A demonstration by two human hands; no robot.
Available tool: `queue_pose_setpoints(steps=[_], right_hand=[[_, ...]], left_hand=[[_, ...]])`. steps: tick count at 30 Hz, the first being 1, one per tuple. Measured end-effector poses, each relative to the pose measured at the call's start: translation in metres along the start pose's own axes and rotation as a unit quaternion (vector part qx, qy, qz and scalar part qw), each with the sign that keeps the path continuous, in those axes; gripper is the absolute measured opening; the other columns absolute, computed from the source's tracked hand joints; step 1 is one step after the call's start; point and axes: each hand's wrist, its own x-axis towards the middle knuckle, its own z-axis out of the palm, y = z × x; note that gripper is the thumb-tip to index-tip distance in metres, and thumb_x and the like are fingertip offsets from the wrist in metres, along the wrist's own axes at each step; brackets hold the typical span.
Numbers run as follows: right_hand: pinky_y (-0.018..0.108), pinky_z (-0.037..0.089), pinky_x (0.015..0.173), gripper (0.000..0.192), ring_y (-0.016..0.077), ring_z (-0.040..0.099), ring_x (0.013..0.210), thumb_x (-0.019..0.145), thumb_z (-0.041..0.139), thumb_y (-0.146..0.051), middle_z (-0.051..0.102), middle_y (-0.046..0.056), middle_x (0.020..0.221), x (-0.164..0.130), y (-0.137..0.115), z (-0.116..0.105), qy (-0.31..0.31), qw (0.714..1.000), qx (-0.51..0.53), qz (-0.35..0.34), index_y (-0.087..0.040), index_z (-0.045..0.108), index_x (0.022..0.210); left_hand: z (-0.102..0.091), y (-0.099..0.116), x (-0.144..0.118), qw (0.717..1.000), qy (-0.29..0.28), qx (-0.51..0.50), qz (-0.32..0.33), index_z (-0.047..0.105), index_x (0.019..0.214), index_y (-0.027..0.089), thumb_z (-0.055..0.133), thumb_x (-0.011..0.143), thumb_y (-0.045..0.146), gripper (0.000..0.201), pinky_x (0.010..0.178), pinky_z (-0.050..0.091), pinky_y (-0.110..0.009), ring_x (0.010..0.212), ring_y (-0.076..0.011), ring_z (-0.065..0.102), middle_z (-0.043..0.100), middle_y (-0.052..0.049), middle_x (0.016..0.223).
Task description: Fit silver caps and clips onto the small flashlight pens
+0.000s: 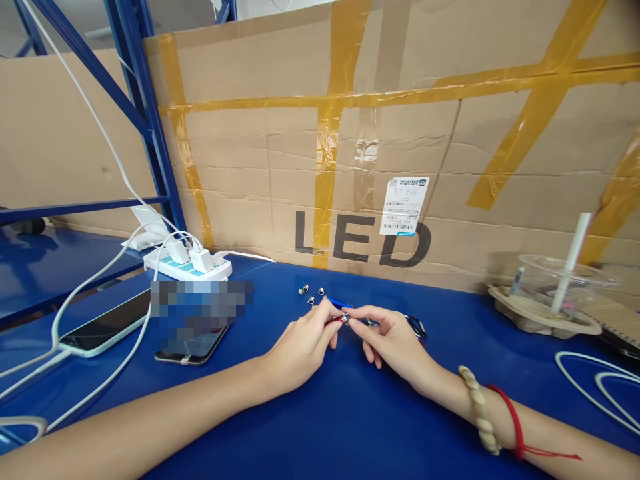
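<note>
My left hand and my right hand meet above the blue table, their fingertips pinched together. A small shiny metal piece sits between the fingertips of both hands. Beside it, at my left fingers, shows a thin red strand; whether it joins the metal piece I cannot tell. Just behind the hands lie several small silver metal pieces. A slim blue rod is partly hidden by my left fingers. Past my right hand, a black looped item is partly covered.
Phones lie at left, with white cables running to a white power strip. A large taped cardboard box stands along the back. On the right are a cardboard tray with a clear plastic cup, and a coiled white cable.
</note>
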Motion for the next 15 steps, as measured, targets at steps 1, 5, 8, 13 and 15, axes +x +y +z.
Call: queue_pose_setpoints(steps=[1, 5, 8, 13, 15], right_hand=[[0.018, 0.033, 0.030, 0.047, 0.0066, 0.040, 0.028, 0.072, 0.057, -0.047, 0.048, -0.007, 0.036, 0.0001, 0.0002, 0.0000, 0.000, 1.000, -0.001, 0.002, -0.013, 0.062, 0.105], [0.018, 0.033, 0.030, 0.047, 0.0067, 0.040, 0.028, 0.072, 0.057, -0.047, 0.048, -0.006, 0.036, 0.0012, 0.0022, -0.0002, -0.001, 1.000, 0.000, -0.002, -0.013, 0.062, 0.105], [0.018, 0.032, 0.029, 0.047, 0.0065, 0.040, 0.028, 0.073, 0.057, -0.047, 0.048, -0.006, 0.036, 0.0015, 0.0031, -0.0003, -0.003, 1.000, 0.001, -0.004, -0.013, 0.062, 0.105], [0.017, 0.032, 0.031, 0.044, 0.0060, 0.039, 0.028, 0.073, 0.057, -0.045, 0.047, -0.007, 0.035, 0.0002, 0.0022, 0.0005, 0.000, 1.000, 0.007, 0.007, -0.013, 0.062, 0.103], [0.017, 0.031, 0.031, 0.043, 0.0059, 0.039, 0.028, 0.073, 0.057, -0.044, 0.047, -0.007, 0.035, 0.0001, 0.0020, 0.0002, 0.002, 1.000, 0.008, 0.007, -0.013, 0.062, 0.102]], left_hand=[[0.0001, -0.0002, 0.0000, 1.000, 0.000, 0.001, -0.001, 0.038, 0.086, 0.021, 0.026, 0.091, 0.027, 0.014, 0.066, 0.040, -0.025, 0.069, -0.0126, 0.052, 0.052, 0.003, 0.070], [0.0002, 0.0002, -0.0001, 1.000, -0.001, 0.003, -0.003, 0.038, 0.086, 0.021, 0.026, 0.091, 0.027, 0.014, 0.065, 0.039, -0.025, 0.068, -0.0124, 0.052, 0.053, 0.003, 0.070], [-0.0006, 0.0016, -0.0003, 1.000, -0.003, 0.006, -0.002, 0.039, 0.087, 0.021, 0.026, 0.091, 0.026, 0.014, 0.063, 0.039, -0.024, 0.070, -0.0128, 0.052, 0.053, 0.003, 0.070], [-0.0024, 0.0042, -0.0010, 1.000, -0.009, 0.006, -0.013, 0.041, 0.094, 0.021, 0.026, 0.091, 0.027, 0.016, 0.060, 0.038, -0.023, 0.069, -0.0127, 0.052, 0.053, 0.003, 0.070], [-0.0026, 0.0045, -0.0017, 1.000, -0.009, 0.002, -0.014, 0.041, 0.094, 0.022, 0.026, 0.092, 0.028, 0.016, 0.060, 0.038, -0.023, 0.067, -0.0122, 0.052, 0.053, 0.004, 0.070]])
